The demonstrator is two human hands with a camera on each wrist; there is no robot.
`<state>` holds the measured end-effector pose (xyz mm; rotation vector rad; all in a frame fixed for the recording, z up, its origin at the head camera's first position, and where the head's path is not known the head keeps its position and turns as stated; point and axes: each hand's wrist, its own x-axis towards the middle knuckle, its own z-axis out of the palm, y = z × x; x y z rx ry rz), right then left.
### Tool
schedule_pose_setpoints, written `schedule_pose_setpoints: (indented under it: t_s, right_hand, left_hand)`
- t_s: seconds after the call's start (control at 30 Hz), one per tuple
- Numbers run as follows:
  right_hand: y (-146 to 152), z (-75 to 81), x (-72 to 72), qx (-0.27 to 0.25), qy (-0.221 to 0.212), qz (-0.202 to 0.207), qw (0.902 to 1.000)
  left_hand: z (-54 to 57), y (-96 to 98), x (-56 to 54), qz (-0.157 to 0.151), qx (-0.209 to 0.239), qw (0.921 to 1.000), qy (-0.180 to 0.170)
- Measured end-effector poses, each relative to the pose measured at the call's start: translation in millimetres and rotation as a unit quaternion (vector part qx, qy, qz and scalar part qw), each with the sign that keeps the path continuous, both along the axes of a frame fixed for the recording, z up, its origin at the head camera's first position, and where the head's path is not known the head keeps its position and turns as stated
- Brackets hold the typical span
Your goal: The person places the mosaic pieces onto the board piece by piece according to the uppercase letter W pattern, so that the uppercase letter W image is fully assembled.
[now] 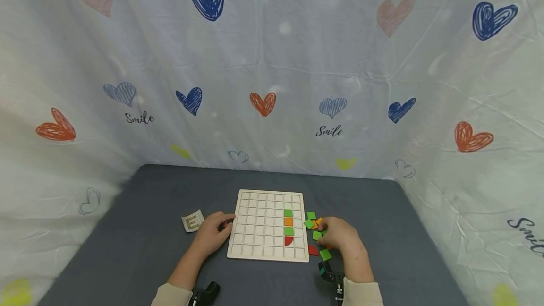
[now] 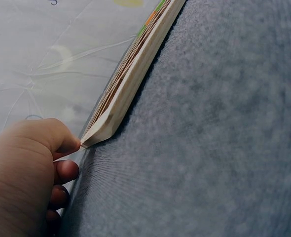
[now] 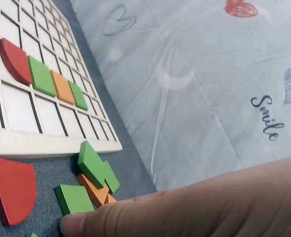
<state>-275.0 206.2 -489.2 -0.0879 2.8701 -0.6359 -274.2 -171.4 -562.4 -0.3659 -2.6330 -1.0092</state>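
A pale wooden grid board [image 1: 263, 225] lies on the dark cloth. In its right part, a column of pieces holds a green square [image 1: 288, 213], an orange square [image 1: 288, 221], another green square and a red quarter-round [image 1: 288, 241]. My left hand [image 1: 211, 233] is at the board's left edge, fingertips touching the rim, the other fingers loosely bent. Right of the board, my right hand [image 1: 341, 235] reaches over loose pieces, its fingers spread apart. In the right wrist view its straight thumb [image 3: 121, 217] touches a loose green square [image 3: 74, 198]; the other fingers are hidden.
Loose green and orange pieces [image 3: 92, 187] overlap beside the board, and a loose red quarter-round [image 3: 13, 190] lies nearer me. Left of the board is a small patterned card [image 1: 193, 221]. A heart-printed curtain [image 1: 263, 65] stands behind the table.
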Motion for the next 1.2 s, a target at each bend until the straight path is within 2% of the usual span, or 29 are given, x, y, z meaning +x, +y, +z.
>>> schedule_pose_setpoints:
  t_s: [0.17,0.3,0.53,0.8,1.03,1.2]
  right_hand:
    - [4,0.9,0.7,-0.014,0.005,0.0,0.9999]
    - [7,4.7,0.1,-0.033,0.018,-0.007,0.9993]
    - [5,23.5,5.2,-0.054,0.062,-0.015,0.9965]
    - [-7,44.0,14.0,-0.109,0.118,0.007,0.987]
    - [-22,48.3,16.3,-0.155,0.147,0.012,0.9768]
    - [-35,47.6,18.5,-0.148,0.162,0.041,0.9748]
  left_hand:
    - [-2.0,0.3,0.0,-0.001,0.005,0.9997,0.025]
    - [-3.7,-0.9,-0.3,0.002,0.002,0.9997,0.025]
    - [-3.4,-1.8,-1.2,0.0,0.003,0.9996,0.026]
    - [-1.7,-0.7,-1.8,0.0,0.005,1.0,-0.002]
    - [-1.1,-0.8,-2.2,0.004,0.002,0.9999,-0.009]
    - [-1.1,-0.6,-2.1,0.004,0.002,1.0,-0.003]
